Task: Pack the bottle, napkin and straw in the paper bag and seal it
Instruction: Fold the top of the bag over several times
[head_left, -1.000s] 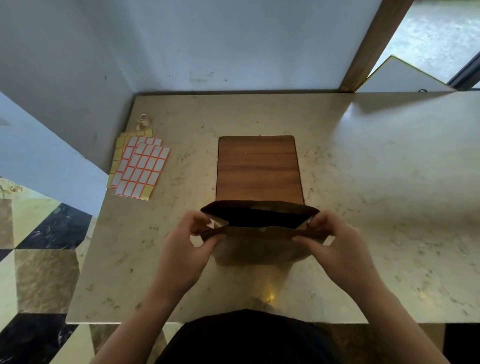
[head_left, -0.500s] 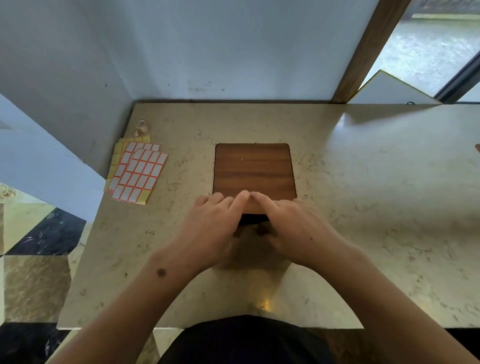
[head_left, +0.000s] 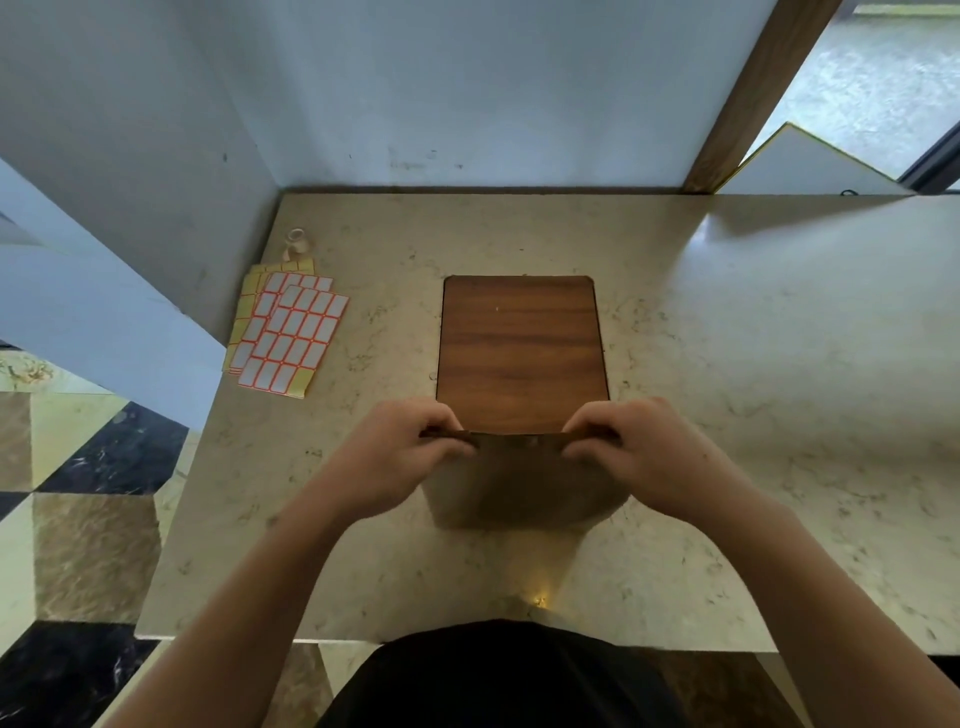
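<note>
Here the paper bag (head_left: 519, 480) stands near the front edge of the surface (head_left: 753, 364), about midway along it, just in front of a brown wooden board (head_left: 522, 353) set flat into the top. The left hand (head_left: 402, 460) pinches the left end of the bag's top edge, thumb on the near face and fingers curled over the far side; the right hand (head_left: 647, 457) does the same at the right end. Each grip is closed tight on the paper, with nothing else in it. Between them the mouth is pulled flat into a straight line, likely so the top can be creased and folded over evenly before it is sealed. Holding both ends at once keeps the edge level and stops the bag tipping.

The bottle, napkin and straw cannot be seen; since the mouth is pressed together, they are probably inside, though the paper hides that.

Sheets of white stickers (head_left: 291, 335) with orange borders lie by the left edge towards the back corner, within reach of the left hand, presumably for sealing. A small pale curl of backing paper (head_left: 295, 243) sits just behind them.
</note>
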